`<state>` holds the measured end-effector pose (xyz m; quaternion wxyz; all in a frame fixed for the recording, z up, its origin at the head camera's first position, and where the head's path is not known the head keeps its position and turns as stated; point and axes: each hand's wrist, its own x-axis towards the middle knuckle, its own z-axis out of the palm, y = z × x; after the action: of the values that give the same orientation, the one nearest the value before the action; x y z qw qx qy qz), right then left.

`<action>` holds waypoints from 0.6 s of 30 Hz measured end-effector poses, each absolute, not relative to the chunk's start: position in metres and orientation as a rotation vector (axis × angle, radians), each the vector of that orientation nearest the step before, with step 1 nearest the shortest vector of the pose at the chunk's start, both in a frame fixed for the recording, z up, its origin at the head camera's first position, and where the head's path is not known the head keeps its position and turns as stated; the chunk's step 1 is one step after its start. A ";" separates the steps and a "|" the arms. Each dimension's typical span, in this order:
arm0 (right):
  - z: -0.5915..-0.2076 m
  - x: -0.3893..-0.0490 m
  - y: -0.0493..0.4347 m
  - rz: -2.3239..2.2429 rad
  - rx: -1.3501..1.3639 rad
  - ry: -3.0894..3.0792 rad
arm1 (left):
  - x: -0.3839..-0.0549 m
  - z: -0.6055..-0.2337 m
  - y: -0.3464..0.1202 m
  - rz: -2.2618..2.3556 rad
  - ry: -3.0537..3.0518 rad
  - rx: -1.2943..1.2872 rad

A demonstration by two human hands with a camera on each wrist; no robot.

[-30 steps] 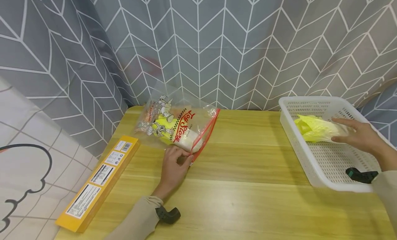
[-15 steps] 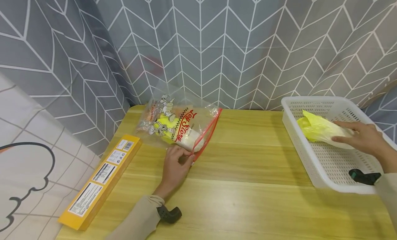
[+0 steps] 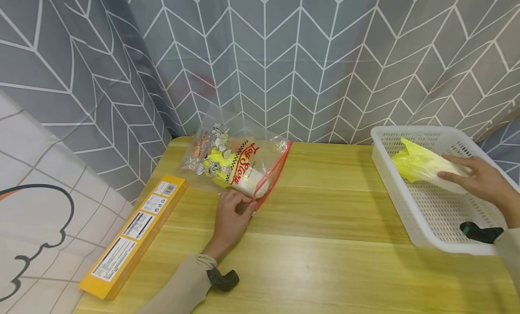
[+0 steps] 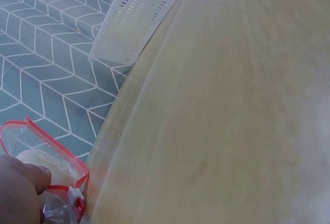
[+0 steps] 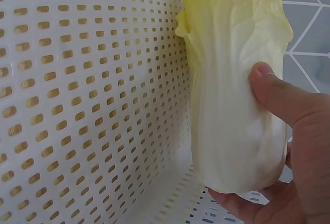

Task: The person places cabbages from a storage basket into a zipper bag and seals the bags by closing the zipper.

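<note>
My right hand (image 3: 481,176) grips a napa cabbage (image 3: 430,168) inside a white perforated basket (image 3: 400,214) on the right. In the right wrist view the thumb presses the pale stalk of the cabbage (image 5: 234,116), and the fingers curl under its base. My left hand (image 3: 231,217) pinches the red zip edge of a clear printed bag (image 3: 268,163) on the left part of the table. Inside that bag lies another cabbage (image 3: 248,181), pale stalk toward the opening, with something orange-pink behind it. The left wrist view shows the bag's mouth standing parted, with a white zip slider (image 4: 76,195).
A long orange-yellow box (image 3: 134,235) with white labels lies along the table's left edge. Behind the wooden table (image 3: 321,201) hangs a grey curtain (image 3: 280,57) with white lines. The basket's raised rim surrounds the right hand's work.
The right hand has closed its grip on the cabbage, and the cabbage has tilted, its leafy end rising in the basket. The left hand keeps its hold on the bag's edge.
</note>
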<state>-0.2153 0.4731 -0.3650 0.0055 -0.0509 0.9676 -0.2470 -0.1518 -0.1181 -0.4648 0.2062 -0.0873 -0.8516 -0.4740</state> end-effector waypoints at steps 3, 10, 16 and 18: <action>-0.365 -0.216 0.474 -0.800 -0.215 3.048 | -0.152 -0.465 -0.118 -1.322 -2.375 -0.239; -0.359 -0.210 0.477 -0.827 -0.200 3.053 | -0.151 -0.465 -0.118 -1.329 -2.382 -0.237; -0.353 -0.206 0.475 -0.864 -0.191 3.109 | -0.150 -0.464 -0.118 -1.328 -2.376 -0.239; -0.351 -0.206 0.473 -0.885 -0.198 3.133 | -0.150 -0.463 -0.118 -1.323 -2.375 -0.241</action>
<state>-0.2062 0.4734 -0.3509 -0.0603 -0.0607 0.9588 -0.2709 -0.1503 -0.1180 -0.4634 0.2049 -0.0863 -0.8517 -0.4745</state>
